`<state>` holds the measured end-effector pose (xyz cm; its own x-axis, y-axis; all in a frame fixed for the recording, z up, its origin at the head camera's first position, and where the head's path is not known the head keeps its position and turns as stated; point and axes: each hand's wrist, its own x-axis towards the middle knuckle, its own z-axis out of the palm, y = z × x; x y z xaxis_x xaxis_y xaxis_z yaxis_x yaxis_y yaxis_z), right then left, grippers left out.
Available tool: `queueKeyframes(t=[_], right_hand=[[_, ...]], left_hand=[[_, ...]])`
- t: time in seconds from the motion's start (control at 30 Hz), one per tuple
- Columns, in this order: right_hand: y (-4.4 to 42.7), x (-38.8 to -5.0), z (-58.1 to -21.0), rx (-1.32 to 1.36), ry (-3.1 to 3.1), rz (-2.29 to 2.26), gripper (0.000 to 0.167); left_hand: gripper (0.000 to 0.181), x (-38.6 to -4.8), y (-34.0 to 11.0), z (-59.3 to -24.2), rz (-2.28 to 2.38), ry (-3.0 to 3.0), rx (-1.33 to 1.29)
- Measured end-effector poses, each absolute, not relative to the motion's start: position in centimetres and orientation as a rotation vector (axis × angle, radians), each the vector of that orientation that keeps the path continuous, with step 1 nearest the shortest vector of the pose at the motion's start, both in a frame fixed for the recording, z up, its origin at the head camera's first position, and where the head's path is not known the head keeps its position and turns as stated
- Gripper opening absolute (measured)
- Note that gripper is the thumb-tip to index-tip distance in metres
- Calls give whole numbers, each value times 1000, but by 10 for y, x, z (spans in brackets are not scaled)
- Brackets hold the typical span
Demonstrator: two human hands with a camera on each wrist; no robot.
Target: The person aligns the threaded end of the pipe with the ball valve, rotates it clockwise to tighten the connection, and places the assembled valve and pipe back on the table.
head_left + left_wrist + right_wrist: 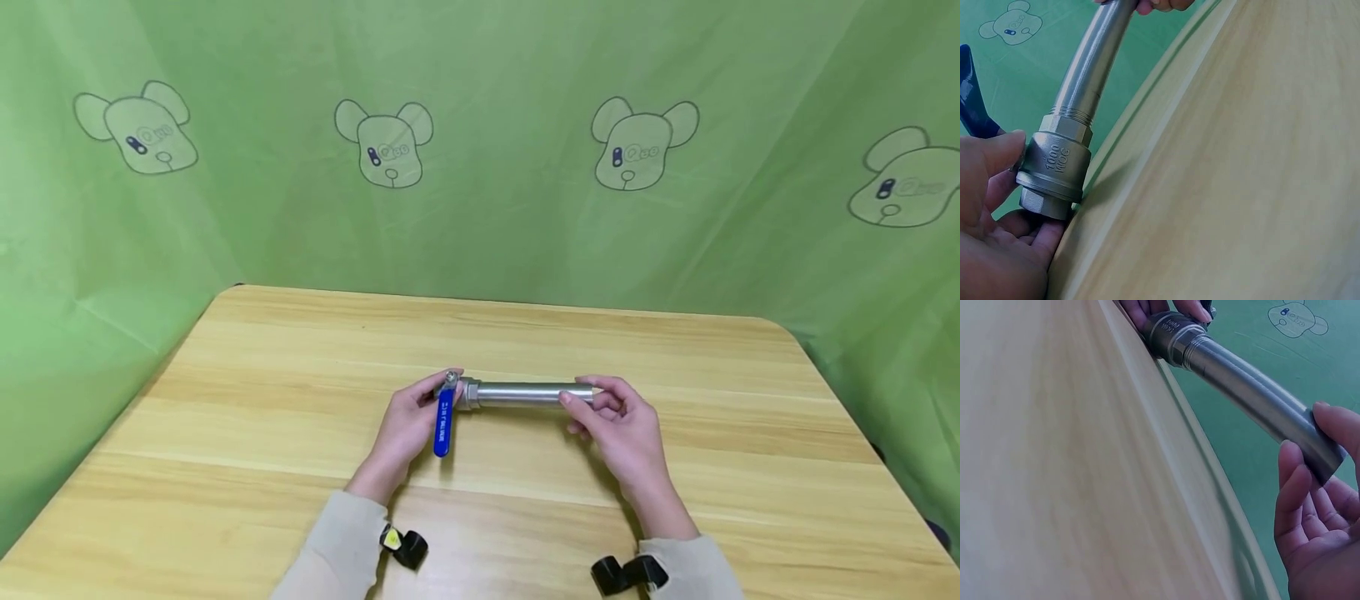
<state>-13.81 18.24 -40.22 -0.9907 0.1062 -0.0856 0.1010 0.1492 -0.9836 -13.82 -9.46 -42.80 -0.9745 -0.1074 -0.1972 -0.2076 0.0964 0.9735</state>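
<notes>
A steel ball valve (1057,159) with a blue lever handle (443,425) is joined to a smooth steel pipe (525,394). My left hand (401,429) grips the valve body, thumb on the near side and fingers around its end. In the head view the handle points toward me, across the pipe's line. A few thread turns (1072,114) show where the pipe enters the valve. My right hand (630,433) pinches the pipe's free end between thumb and fingers, plainly seen in the right wrist view. Valve and pipe are held level above the table.
The wooden table (262,400) has rounded far corners. Behind it hangs a green curtain (510,233) printed with bear-head outlines. Black wrist-worn devices (628,575) sit at both sleeves.
</notes>
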Motion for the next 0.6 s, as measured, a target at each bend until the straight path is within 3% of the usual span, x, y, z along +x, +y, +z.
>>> queueKeyframes(t=[0.23, 0.4, 0.6], right_hand=[[183, -136, -403, -109, -2437, 1958, 44], [186, -136, -402, -42, -2410, 2031, 53], [186, -138, -402, -113, -2402, 2063, 50]], left_hand=[[41, -138, -95, -429, 2040, 2274, -318], [41, -138, -95, -428, 2050, 2257, -314], [41, -139, -94, -427, 2053, 2260, -310]])
